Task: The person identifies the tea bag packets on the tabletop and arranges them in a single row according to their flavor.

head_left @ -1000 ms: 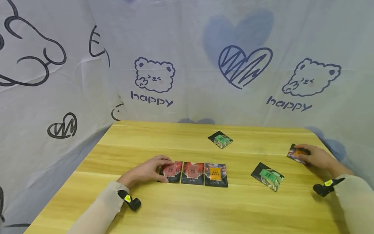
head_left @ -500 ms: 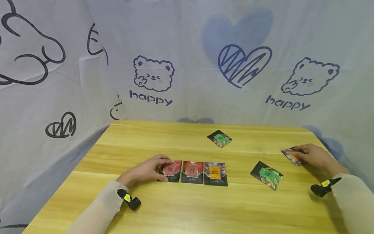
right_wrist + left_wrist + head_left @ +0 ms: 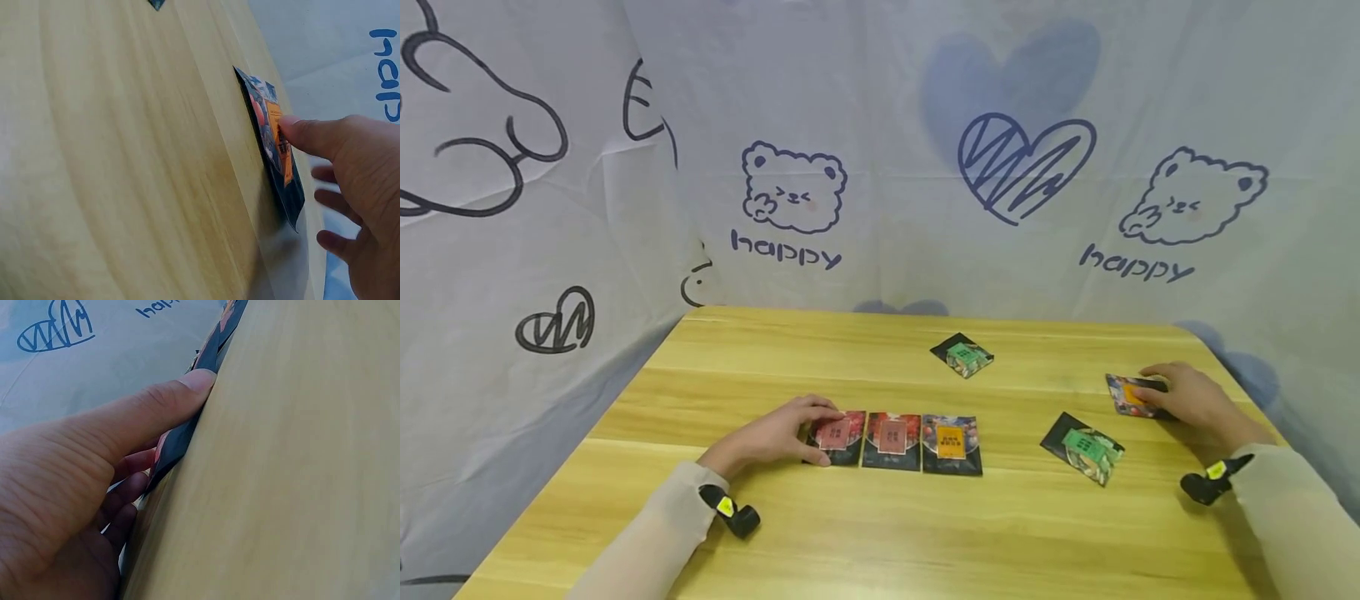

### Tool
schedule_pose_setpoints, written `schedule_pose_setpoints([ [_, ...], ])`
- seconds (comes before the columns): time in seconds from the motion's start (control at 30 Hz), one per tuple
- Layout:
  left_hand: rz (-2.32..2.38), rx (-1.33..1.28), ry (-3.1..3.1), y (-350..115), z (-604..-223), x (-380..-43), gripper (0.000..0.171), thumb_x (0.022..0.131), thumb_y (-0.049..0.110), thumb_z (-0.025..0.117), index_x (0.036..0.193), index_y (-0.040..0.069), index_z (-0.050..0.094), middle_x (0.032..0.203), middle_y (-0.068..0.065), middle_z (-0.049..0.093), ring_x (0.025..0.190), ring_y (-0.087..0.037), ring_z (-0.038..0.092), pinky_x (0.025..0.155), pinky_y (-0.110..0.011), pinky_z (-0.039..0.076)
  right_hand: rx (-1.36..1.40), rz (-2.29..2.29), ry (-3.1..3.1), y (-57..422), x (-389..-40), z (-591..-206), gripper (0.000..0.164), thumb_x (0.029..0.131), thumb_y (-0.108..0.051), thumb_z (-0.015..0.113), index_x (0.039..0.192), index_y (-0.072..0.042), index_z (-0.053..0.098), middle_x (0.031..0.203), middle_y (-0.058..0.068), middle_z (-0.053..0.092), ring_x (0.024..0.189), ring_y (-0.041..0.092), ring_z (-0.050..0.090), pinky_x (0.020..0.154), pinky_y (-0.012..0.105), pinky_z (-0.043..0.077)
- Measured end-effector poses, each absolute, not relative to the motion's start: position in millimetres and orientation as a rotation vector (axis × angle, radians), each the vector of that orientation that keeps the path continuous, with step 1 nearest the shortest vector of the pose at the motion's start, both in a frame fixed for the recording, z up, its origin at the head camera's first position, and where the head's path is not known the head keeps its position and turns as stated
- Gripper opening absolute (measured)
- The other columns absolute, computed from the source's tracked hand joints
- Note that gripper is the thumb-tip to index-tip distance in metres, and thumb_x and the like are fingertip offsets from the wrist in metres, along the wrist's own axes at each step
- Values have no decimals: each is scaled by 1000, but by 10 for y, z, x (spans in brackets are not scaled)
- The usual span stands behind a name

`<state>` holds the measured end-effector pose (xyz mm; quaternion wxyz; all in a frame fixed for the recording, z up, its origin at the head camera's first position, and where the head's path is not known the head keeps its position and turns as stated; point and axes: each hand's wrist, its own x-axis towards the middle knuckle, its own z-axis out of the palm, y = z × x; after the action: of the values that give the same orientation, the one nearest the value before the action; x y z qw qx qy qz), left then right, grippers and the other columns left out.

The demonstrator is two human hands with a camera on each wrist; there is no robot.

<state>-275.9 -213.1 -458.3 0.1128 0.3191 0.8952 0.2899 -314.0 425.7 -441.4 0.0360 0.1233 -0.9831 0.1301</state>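
Note:
My left hand (image 3: 786, 432) rests on the leftmost of three flat packets lying in a row, a black and red packet (image 3: 842, 435) with a pink label. Its thumb touches the near edge, and the fingers reach over the far side. Beside it lie a matching red packet (image 3: 891, 439) and a black packet with an orange label (image 3: 952, 444). Over on the right, my right hand (image 3: 1197, 402) holds another orange-labelled packet (image 3: 1126, 395), thumb on the label. The right wrist view shows this packet (image 3: 269, 134) close to the tabletop; the hand covers part of it in the head view.
Two green-labelled packets lie askew on the wooden table (image 3: 850, 533): one green packet (image 3: 964, 355) towards the back, another green packet (image 3: 1084, 448) between the row and my right hand. A white cloth (image 3: 910, 275) with drawings hangs behind the table.
My right hand has moved left with the orange-labelled packet, which has turned so its long side lies more sideways. My left hand and the row stay in place.

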Motion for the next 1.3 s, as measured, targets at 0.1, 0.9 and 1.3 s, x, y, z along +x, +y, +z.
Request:
schedule_pose_setpoints([
  [0.1,859,937,2622,-2130,-4579,-2749,72,81,44,79,142,16,54,146,-10,40,136,-33,35,109,-54,31,403,474,-2997,4219,-3130,-4429,42,94,-31,66,119,2,63,118,33,59,101,51,57,82,62,44],
  [0.9,864,909,2616,-2126,-4587,-2722,72,81,45,78,143,18,52,148,-9,39,137,-33,33,109,-55,30,548,554,-3041,4031,-3094,-4430,56,90,-35,72,130,3,60,123,31,58,110,49,54,90,63,42],
  [1.3,865,906,2620,-2134,-4552,-2733,72,81,44,79,142,19,53,148,-9,39,137,-33,33,109,-55,29,581,382,-3023,3695,-3109,-4379,54,91,-38,69,128,1,61,121,35,54,106,52,54,86,64,43],
])
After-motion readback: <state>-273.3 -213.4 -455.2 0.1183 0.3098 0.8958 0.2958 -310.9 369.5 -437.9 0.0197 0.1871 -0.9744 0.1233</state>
